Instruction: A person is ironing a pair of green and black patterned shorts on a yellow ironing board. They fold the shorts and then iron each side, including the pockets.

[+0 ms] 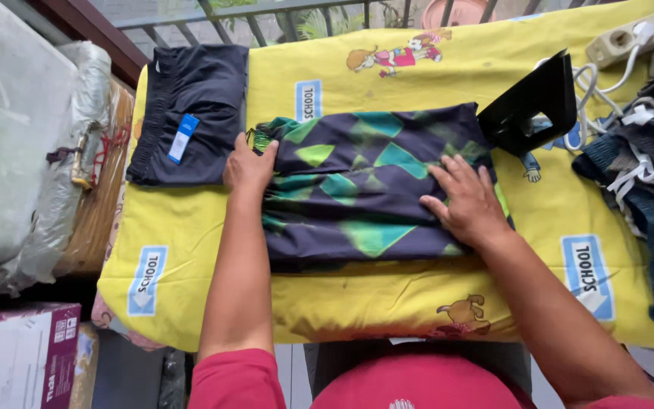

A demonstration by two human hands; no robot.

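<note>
A folded dark garment with green triangles [365,185] lies flat in the middle of the yellow-covered tabletop [213,242]. The left hand [249,167] presses its left edge, fingers together and flat, gripping nothing. The right hand [467,198] lies palm-down on its right part, fingers spread, forearm angled in from the lower right. A folded black garment [191,106] sits just left; a black iron [531,106] stands at the upper right.

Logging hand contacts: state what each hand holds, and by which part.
Nothing is gripped. Both hands press flat on the folded shorts: left hand on the left end, right hand on the right side.
</note>
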